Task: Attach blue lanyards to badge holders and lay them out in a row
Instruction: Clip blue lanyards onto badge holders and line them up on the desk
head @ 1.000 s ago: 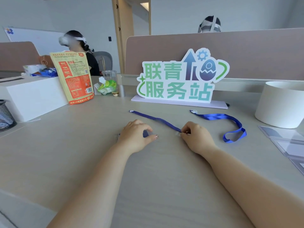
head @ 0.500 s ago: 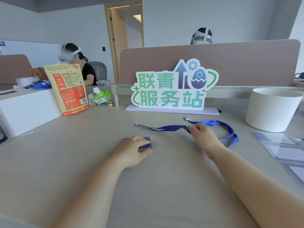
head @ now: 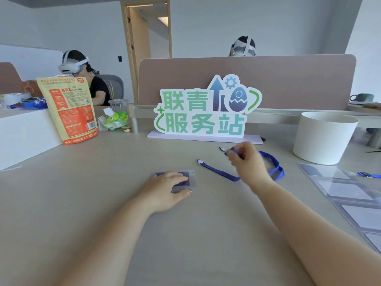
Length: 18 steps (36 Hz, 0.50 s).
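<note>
While the left hand (head: pixel 165 189) presses flat on the badge holder (head: pixel 186 181), the right hand (head: pixel 246 162) pinches the blue lanyard (head: pixel 218 171), whose clip probably must next reach the holder's slot.

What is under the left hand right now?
The left hand lies flat on a clear badge holder with a dark insert, resting on the table. The holder's right part shows; the rest, and any slot or clip, is covered by the hand.

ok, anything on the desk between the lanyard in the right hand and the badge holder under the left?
Nothing visible. The right hand grips the blue lanyard near its clip end; only bare desk and the lanyard's own strap lie between it and the badge holder pinned under the left hand.
</note>
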Each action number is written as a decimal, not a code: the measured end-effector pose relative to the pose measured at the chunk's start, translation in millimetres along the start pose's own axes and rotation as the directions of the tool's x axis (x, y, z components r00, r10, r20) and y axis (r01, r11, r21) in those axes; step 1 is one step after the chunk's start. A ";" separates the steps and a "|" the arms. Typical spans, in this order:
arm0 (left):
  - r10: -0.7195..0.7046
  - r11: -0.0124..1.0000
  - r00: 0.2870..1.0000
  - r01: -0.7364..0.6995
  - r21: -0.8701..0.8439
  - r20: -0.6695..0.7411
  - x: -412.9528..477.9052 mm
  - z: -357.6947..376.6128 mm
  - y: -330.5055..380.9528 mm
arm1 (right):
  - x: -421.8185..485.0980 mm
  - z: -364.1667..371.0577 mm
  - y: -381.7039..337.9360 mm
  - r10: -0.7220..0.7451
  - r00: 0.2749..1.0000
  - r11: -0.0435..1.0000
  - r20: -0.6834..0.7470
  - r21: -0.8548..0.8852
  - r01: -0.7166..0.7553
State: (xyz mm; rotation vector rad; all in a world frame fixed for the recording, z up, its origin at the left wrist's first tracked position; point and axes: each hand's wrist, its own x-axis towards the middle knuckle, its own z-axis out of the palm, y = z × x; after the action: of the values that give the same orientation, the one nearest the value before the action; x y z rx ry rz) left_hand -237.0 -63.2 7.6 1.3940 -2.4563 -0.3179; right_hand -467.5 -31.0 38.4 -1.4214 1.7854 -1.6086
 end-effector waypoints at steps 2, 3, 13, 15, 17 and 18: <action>0.002 1.000 1.000 -0.002 -0.002 -0.002 0.7 0.8 1.9 | -1.4 5.5 10.8 -0.005 0.997 0.980 0.075 -0.198 0.020; 0.000 1.000 1.000 0.000 -0.006 -0.002 1.1 1.2 2.0 | -1.6 7.7 13.7 -0.008 0.994 0.961 0.105 -0.274 0.036; -0.006 1.000 1.000 0.007 0.001 -0.001 0.4 2.0 3.3 | -4.8 22.0 28.6 0.006 0.955 0.734 0.298 -0.650 0.198; -0.003 1.000 1.000 0.003 0.007 -0.001 0.9 2.4 3.3 | -7.8 21.2 24.5 0.009 0.952 0.736 0.307 -0.647 0.201; 0.001 1.000 1.000 -0.001 0.020 0.001 1.7 3.5 3.6 | -11.3 20.8 21.2 -0.016 0.948 0.726 0.317 -0.649 0.229; 0.004 0.999 1.000 -0.004 0.032 0.005 2.0 4.6 4.1 | -13.0 21.3 20.3 -0.030 0.945 0.720 0.327 -0.648 0.247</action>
State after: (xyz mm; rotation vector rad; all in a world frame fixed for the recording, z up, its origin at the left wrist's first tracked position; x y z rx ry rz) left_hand -242.8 -62.7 5.0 1.4027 -2.4781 -0.2818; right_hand -453.8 -34.7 9.5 -2.0225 2.2271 -0.7032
